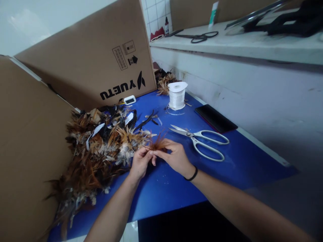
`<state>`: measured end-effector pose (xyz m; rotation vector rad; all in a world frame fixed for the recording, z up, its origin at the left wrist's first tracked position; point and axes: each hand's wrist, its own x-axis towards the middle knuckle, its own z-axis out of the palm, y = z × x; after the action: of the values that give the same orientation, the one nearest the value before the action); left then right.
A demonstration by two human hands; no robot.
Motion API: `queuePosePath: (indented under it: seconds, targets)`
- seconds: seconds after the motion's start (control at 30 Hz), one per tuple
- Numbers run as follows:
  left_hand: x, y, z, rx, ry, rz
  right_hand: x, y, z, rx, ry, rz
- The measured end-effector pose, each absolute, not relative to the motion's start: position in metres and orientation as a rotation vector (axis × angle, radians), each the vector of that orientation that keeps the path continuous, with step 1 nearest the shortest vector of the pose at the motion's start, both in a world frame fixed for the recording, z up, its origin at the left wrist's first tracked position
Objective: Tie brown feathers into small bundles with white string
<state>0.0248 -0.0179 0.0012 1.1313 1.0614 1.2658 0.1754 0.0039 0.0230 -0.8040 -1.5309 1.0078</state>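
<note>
A small bunch of reddish-brown feathers (158,144) is pinched between my two hands, its tips fanning upward away from me. My left hand (140,162) closes finger and thumb at the lower left of the bunch. From the other side my right hand (176,156), with a black band at the wrist, grips it too, and the thumbs almost meet. Left of my hands lies a large heap of brown, black and grey feathers (93,164). Silver-handled scissors (199,139) rest partly open just right of my right hand.
A white spool of ribbon (177,97) stands near the back of the blue table (161,198). Behind the scissors lies a dark flat phone-like object (214,117). Cardboard panels (88,57) wall the left and back. Black scissors (199,36) lie on the shelf above.
</note>
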Motion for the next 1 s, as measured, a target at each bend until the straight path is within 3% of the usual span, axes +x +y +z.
queuePosePath:
  seconds: [0.67, 1.0]
  targets:
    - [0.023, -0.020, 0.009, 1.352, 1.300, 1.454, 0.164, 0.000, 0.034, -0.939, -1.607, 0.799]
    - [0.022, -0.017, 0.014, 1.147, 1.220, 1.547, 0.151, 0.010, 0.042, -0.866, -1.681, 0.982]
